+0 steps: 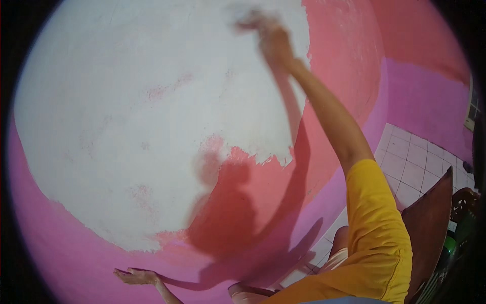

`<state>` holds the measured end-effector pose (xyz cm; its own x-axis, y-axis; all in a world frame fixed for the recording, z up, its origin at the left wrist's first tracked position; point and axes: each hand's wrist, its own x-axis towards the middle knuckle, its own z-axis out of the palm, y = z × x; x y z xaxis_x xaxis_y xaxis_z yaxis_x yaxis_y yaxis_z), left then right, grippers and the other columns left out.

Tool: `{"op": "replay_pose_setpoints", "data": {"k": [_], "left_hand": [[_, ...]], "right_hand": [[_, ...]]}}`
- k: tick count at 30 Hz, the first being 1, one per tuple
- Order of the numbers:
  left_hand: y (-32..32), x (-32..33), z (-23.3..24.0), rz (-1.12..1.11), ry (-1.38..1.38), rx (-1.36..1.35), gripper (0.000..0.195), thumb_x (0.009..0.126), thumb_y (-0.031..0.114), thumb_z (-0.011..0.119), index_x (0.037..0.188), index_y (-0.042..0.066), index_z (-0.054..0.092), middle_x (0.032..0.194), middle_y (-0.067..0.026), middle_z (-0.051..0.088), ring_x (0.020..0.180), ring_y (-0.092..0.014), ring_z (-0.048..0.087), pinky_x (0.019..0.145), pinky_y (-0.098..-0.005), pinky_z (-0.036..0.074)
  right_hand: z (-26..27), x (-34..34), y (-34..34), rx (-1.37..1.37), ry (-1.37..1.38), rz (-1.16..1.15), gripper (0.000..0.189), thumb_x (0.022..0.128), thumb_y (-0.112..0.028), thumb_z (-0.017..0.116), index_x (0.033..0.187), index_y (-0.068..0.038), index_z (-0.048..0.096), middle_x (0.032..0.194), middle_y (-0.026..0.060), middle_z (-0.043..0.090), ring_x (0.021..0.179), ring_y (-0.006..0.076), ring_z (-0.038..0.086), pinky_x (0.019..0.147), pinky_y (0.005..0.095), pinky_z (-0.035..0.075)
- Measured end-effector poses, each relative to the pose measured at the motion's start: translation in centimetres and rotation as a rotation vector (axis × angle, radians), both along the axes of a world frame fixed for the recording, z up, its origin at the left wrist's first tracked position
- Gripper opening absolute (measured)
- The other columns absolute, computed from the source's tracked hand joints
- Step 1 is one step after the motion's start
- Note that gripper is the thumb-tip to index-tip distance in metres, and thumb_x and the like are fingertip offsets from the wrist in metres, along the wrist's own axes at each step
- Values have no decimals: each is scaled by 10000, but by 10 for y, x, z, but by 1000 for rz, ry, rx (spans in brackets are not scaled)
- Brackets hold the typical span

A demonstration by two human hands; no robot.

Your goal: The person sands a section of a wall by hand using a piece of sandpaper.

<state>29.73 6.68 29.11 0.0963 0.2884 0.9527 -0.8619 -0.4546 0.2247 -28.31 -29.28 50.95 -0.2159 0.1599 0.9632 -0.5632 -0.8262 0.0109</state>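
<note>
A wall (152, 125) fills most of the view, coated white over coral red, with a pink lower band (83, 250). High on the white area, my right hand (275, 40) is raised on an outstretched arm; it is motion-blurred, and a blurred thing at its fingertips cannot be made out. My left hand (137, 276) is low at the left, by the pink band, palm turned up and fingers apart, with nothing in it. Ragged edges of the white coat border the coral paint (273, 186). My shadow falls across the lower middle of the wall.
White floor tiles (412, 159) lie to the right, below another coral and pink wall (421, 98). A brown panel (429, 224) stands close to my right side, with a carved dark wooden piece (464, 203) and a green object (449, 244) behind it.
</note>
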Motion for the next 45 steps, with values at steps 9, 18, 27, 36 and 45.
{"op": "replay_pose_setpoints", "data": {"k": [9, 18, 27, 36, 45], "left_hand": [[-4, 6, -8, -1, 5, 28, 610, 963, 489, 267, 1335, 18, 373, 1371, -175, 390, 1276, -334, 357, 1031, -472, 266], [-10, 5, -1, -54, -107, -2, 578, 970, 435, 334, 1324, -20, 368, 1346, -209, 396, 1250, -347, 377, 1013, -481, 311], [-12, -11, -1, -63, -64, 19, 590, 955, 436, 384, 1276, -59, 385, 1317, -225, 387, 1232, -350, 383, 1014, -476, 329], [2, -75, -71, 197, 25, 375, 492, 946, 299, 477, 1267, -58, 371, 1250, -224, 404, 1140, -351, 438, 948, -483, 351], [-25, -222, -326, -1240, 1112, 1351, 520, 835, 463, 599, 1088, 10, 567, 1013, -130, 629, 985, -271, 579, 841, -413, 441]], "right_hand": [[-17, 143, 59, -249, 372, 209, 398, 771, 60, 464, 1155, -10, 547, 1193, 154, 558, 1191, 303, 477, 1028, 400, 375], [17, -75, -62, 495, -510, -201, 285, 774, -22, 453, 986, -39, 642, 957, 138, 657, 948, 324, 602, 810, 405, 481], [-87, 106, 43, 18, 65, -71, 331, 781, 2, 516, 1093, -65, 605, 1101, 135, 617, 1014, 283, 581, 878, 369, 466], [-369, 104, 232, 577, 630, 366, 359, 772, -88, 596, 1130, -111, 611, 1102, 94, 621, 949, 309, 579, 864, 451, 426], [-556, 146, 273, 1785, -1008, 1132, 88, 855, -111, 530, 840, -39, 578, 719, 6, 539, 621, 125, 496, 596, 285, 437]]}}
